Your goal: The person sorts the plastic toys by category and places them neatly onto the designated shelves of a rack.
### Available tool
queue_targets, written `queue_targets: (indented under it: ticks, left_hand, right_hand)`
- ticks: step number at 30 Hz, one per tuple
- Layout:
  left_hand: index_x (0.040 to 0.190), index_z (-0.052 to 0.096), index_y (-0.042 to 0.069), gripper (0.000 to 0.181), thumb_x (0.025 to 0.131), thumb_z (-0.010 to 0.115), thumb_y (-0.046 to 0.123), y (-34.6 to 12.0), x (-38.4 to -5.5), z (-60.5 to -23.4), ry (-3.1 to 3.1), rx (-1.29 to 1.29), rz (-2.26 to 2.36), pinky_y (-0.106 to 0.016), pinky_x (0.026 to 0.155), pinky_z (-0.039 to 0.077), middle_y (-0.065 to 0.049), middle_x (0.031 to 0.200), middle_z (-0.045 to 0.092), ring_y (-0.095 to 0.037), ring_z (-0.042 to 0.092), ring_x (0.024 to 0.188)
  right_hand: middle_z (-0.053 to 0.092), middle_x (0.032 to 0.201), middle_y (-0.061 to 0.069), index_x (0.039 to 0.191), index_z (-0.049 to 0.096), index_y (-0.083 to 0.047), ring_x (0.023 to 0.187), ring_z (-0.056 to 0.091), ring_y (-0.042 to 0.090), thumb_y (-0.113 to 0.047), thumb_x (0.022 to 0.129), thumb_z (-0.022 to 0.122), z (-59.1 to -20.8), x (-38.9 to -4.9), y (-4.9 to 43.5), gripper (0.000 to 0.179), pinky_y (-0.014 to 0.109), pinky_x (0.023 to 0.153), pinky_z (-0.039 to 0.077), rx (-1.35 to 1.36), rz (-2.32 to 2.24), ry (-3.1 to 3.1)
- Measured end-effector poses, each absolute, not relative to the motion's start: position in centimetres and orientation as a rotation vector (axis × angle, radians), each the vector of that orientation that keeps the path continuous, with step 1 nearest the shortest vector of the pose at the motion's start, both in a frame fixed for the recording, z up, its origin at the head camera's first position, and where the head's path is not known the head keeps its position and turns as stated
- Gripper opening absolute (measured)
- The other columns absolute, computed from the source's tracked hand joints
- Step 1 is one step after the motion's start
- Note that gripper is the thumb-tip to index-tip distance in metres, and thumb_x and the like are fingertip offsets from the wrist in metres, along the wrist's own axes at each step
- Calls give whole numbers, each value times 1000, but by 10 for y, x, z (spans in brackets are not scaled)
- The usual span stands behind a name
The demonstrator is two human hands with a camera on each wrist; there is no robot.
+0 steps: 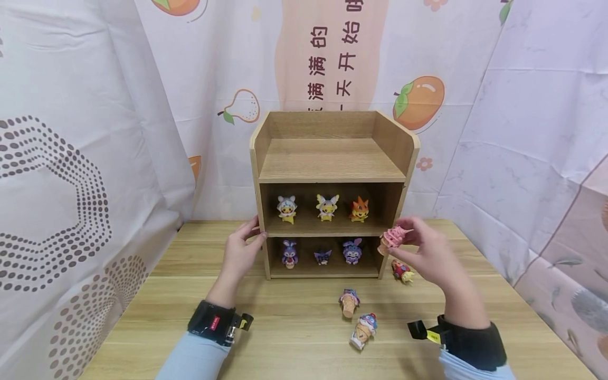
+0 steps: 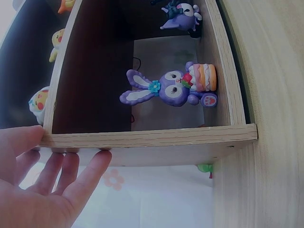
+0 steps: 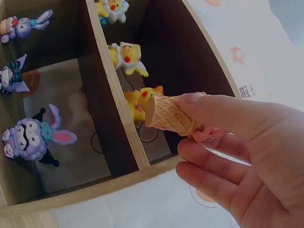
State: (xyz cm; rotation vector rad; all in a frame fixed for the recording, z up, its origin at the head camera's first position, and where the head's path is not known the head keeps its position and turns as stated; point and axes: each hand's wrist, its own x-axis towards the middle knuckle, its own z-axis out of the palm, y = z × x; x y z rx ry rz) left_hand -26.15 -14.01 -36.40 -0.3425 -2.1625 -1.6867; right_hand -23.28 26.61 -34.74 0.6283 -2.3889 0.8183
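Note:
A pink ice-cream-cone figurine (image 1: 393, 237) is pinched between the thumb and fingers of my right hand (image 1: 423, 249), in front of the shelf's right side. In the right wrist view its waffle cone (image 3: 171, 115) points left, and the hand hides part of its pink top. My left hand (image 1: 241, 248) touches the left side panel of the wooden shelf (image 1: 332, 161); its fingertips lie along the panel edge in the left wrist view. Yellow and orange figurines (image 1: 326, 207) stand in the middle compartment. Purple figurines, among them a rabbit with a cake (image 2: 173, 88), stand in the bottom one.
Two ice-cream-cone figurines lie on the wooden table in front of the shelf, one upper (image 1: 349, 303) and one lower (image 1: 363, 331). A red and yellow figurine (image 1: 402, 271) lies by the shelf's right foot. A printed curtain (image 1: 228, 47) hangs behind.

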Motion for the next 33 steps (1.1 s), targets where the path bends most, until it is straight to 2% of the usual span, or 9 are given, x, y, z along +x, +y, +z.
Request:
queue_targets:
  ticks: [8,15,18,25,30,33]
  left_hand:
    - [143,52,-7,50,95,66,-5,-142,-271,-373,-2159,-340,-1679,-31,81,62,-25,137,58,-41,61,119]
    - [145,54,0,51,95,69,1,-148,-292,-396,-2142,-333,-1702,-27,79,62,-20,138,59,-36,62,120]
    - [145,55,1,52,95,71,3,-149,-293,-397,-2140,-333,-1714,-26,79,62,-17,138,60,-33,63,119]
    - [145,55,1,53,95,71,5,-151,-293,-397,-2137,-339,-1741,-27,80,61,-17,138,60,-32,63,120]
    - [146,54,1,53,95,70,5,-151,-293,-397,-2143,-344,-1732,-27,82,61,-17,138,59,-33,62,120]
    - [146,53,1,53,95,70,5,-150,-292,-397,-2146,-342,-1720,-28,81,61,-17,139,59,-33,62,120]
  right_hand:
    - [67,117,13,128,58,-1,92,72,26,-4,78,88,-348,-233,258,58,8,79,53,648,836,-2409]
    - [67,118,11,127,59,-5,92,71,23,-4,77,89,-344,-232,255,58,33,80,62,666,827,-2375]
    - [68,116,12,126,60,-2,91,71,23,-2,77,89,-343,-232,255,57,37,79,62,673,824,-2355]
    - [69,113,13,125,60,0,87,71,23,1,77,88,-330,-234,256,56,26,79,61,718,813,-2300]
    - [69,114,14,126,60,-2,86,71,24,1,76,89,-316,-234,255,57,25,79,61,755,790,-2261]
    - [69,114,14,127,60,-2,86,71,24,1,75,89,-307,-236,255,59,18,79,59,764,772,-2251]
